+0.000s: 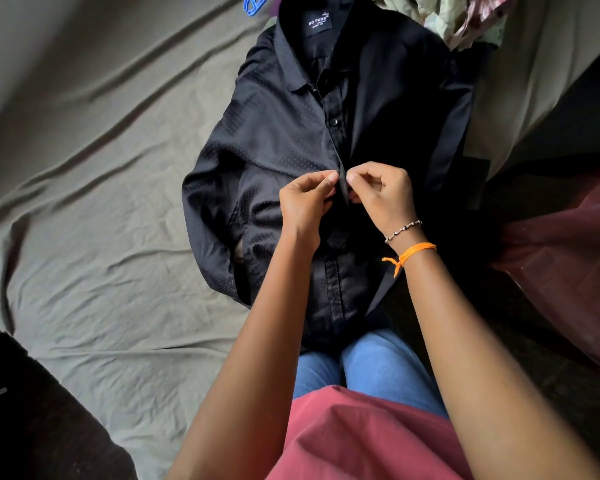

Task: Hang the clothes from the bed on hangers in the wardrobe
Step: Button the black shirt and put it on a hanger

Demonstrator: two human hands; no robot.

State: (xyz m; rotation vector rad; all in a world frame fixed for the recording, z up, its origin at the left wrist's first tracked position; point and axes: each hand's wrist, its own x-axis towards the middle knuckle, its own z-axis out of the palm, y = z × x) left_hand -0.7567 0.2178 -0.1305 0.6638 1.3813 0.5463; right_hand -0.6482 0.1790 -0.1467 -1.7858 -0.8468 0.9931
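A black collared shirt [284, 133] lies front-up on the bed, collar at the top, hem hanging toward my knees. My left hand [305, 202] pinches the left edge of the button placket at mid-chest. My right hand [381, 195] pinches the opposite edge right beside it, the fingertips of both hands almost touching. One button higher up looks fastened. A blue plastic hanger [255, 1] peeks out at the top edge, just left of the collar, mostly out of view.
The olive-grey bedsheet [84, 185] spreads wrinkled to the left. A heap of patterned clothes [458, 15] lies at the top right. The bed's edge runs down the right side, with a dark red cloth [568, 254] beyond it.
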